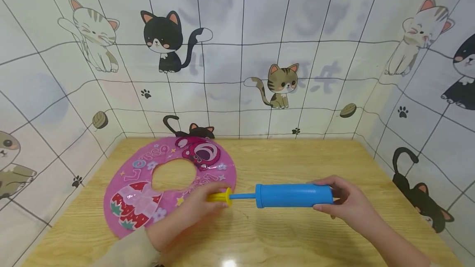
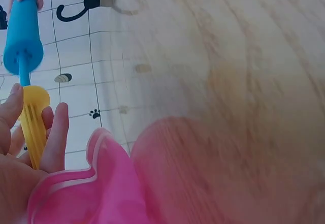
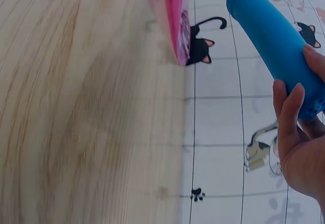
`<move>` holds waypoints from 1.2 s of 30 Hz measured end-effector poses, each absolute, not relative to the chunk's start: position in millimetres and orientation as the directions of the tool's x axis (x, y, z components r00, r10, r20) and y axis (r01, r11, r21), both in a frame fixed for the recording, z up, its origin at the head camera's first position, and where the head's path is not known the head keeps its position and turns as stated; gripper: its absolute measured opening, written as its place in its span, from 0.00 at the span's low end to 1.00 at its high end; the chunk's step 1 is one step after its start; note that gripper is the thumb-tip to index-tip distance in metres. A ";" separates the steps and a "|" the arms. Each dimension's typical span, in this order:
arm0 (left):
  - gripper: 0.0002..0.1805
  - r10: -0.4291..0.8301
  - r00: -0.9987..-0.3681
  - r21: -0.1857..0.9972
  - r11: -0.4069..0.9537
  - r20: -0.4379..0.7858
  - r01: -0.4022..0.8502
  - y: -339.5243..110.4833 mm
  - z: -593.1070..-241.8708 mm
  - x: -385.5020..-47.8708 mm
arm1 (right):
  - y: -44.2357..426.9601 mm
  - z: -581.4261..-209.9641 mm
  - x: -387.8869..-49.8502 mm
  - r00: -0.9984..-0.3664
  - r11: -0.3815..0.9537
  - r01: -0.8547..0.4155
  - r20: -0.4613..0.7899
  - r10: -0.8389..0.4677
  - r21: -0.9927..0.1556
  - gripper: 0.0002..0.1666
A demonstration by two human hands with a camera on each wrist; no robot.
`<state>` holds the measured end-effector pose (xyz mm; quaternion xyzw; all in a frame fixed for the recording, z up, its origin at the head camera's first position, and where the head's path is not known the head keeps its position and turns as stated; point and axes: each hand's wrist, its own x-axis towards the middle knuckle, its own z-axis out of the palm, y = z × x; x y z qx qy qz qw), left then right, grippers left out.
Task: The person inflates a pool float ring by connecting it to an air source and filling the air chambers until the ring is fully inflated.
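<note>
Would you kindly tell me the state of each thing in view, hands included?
Blue pump: held roughly level, off the table
Rod: extended from the pump
Yellow handle: drawn away from the barrel
Pink swim ring: on the table, apparently little inflated
Left hand: gripping the handle
Right hand: holding the pump's opposite end

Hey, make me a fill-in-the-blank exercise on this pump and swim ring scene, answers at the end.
1. The left hand holds a handle whose colour is ____.
2. The right hand holds the pump by its barrel, whose colour is ____.
3. The fruits printed on the swim ring are ____.
4. The animals printed on the wall are ____.
Missing words: yellow; blue; strawberries; cats.
</note>
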<state>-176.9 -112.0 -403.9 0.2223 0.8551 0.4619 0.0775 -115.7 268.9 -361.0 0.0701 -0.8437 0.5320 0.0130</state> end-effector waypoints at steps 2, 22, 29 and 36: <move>0.22 0.459 -0.885 0.825 0.470 0.075 0.313 -108.0 -404.1 -176.2 | 260.1 -364.1 -119.0 -0.990 0.406 -0.129 0.092 -0.110 -0.905 0.32; 0.20 0.485 -0.874 0.876 0.407 0.032 0.258 -110.4 -408.4 -184.7 | 262.3 -358.7 -123.0 -0.971 0.425 -0.218 0.153 -0.183 -0.878 0.31; 0.19 0.501 -0.866 0.871 0.421 0.008 0.251 -126.2 -404.4 -183.9 | 303.6 -355.1 -114.5 -0.943 0.480 -0.331 0.261 -0.207 -0.812 0.31; 0.19 0.497 -0.868 0.859 0.442 0.006 0.258 -139.7 -406.3 -176.4 | 319.4 -353.1 -102.0 -0.885 0.511 -0.466 0.394 -0.249 -0.723 0.36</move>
